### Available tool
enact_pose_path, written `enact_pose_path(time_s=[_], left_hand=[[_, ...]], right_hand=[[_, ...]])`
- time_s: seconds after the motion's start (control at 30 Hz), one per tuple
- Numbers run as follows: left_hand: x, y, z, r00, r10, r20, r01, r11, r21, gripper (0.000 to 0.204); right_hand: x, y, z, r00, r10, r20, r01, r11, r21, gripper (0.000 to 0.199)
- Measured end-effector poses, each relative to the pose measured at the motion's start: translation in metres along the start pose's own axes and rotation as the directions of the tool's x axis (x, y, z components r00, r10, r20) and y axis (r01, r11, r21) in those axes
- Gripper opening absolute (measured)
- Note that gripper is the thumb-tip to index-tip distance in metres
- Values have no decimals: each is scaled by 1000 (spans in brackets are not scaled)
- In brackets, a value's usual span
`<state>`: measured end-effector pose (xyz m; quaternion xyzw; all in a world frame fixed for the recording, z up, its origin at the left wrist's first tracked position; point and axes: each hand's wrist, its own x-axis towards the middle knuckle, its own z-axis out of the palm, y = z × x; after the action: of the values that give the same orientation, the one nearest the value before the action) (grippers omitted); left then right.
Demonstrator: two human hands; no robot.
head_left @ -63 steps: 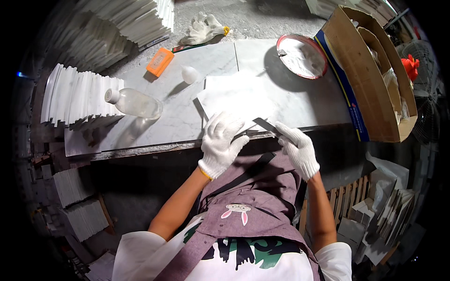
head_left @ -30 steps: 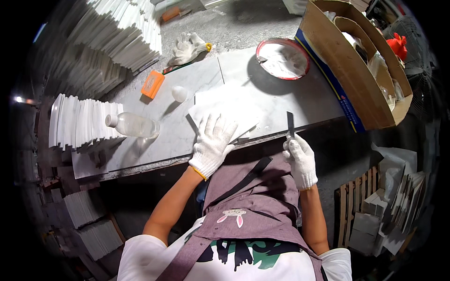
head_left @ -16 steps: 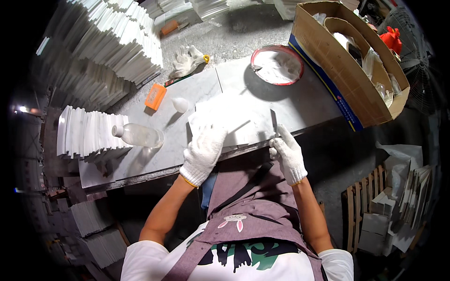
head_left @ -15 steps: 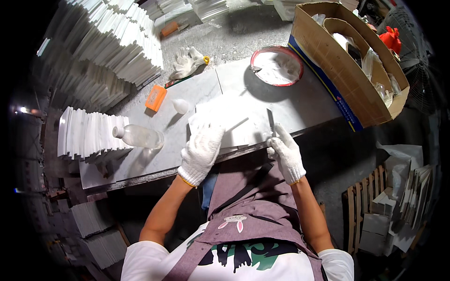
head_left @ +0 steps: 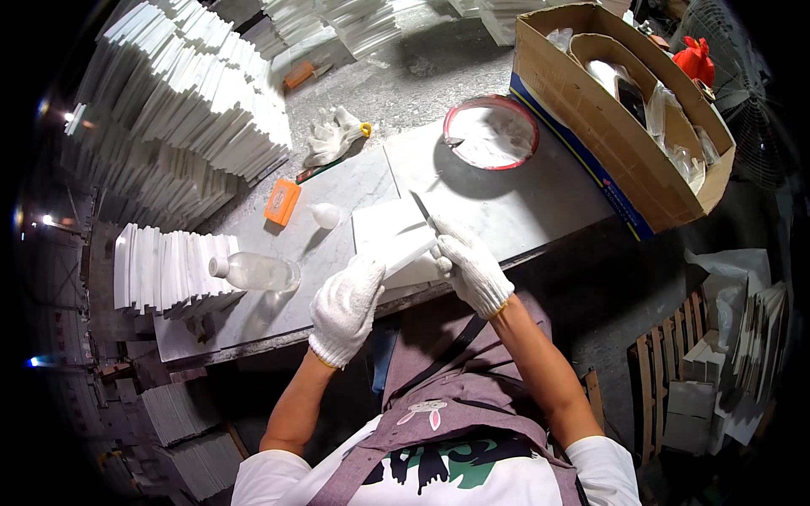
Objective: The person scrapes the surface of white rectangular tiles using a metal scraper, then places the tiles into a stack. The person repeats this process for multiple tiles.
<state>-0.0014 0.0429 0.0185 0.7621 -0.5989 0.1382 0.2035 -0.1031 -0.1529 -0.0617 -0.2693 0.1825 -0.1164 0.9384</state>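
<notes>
My left hand (head_left: 348, 305), in a white knit glove, grips a white tile (head_left: 408, 251) by its left end, tilted up off the table. My gloved right hand (head_left: 469, 263) is closed around a thin dark-bladed scraper (head_left: 421, 205), its blade pointing up and left. The right fingers are close by the tile's right end; whether they touch it I cannot tell. Under the raised tile, a flat white slab (head_left: 380, 221) lies on the marble-topped table (head_left: 337, 181). Beyond my right hand sits a red-rimmed bowl (head_left: 535, 152) of white paste.
Left on the table are a clear plastic bottle (head_left: 257, 271), a small white squeeze bottle (head_left: 324, 216), an orange box (head_left: 283, 202) and a spare glove (head_left: 332, 139). Tile stacks (head_left: 177, 268) stand at left. A cardboard box (head_left: 582, 110) occupies the far right, with a fan (head_left: 747, 110) behind.
My left hand has tilted the tile up off the table and drawn slightly nearer me. My right hand has moved left with the scraper, towards the tile.
</notes>
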Motion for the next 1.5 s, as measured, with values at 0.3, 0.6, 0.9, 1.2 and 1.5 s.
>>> enact_pose_path(time_s=[0.3,0.6,0.9,1.2,1.5], left_hand=[[-5,3,4,1000,5,0,-5,998,-69,47],[-7,1,4,1000,-18,2,18,996,-86,50],[-5,2,2,1000,-26,12,27,995,-95,49],[0,1,1,1000,-19,-8,19,996,-83,45],[8,1,-4,991,-127,36,127,992,-10,38]], right_hand=[[4,-11,13,996,41,-77,-43,999,-29,37],[-25,-14,28,993,37,-112,-31,998,51,39],[-11,-9,19,994,43,-99,-40,999,33,41],[-17,-14,31,992,66,-105,-52,990,128,47],[-37,-24,19,997,75,21,-78,980,183,50]])
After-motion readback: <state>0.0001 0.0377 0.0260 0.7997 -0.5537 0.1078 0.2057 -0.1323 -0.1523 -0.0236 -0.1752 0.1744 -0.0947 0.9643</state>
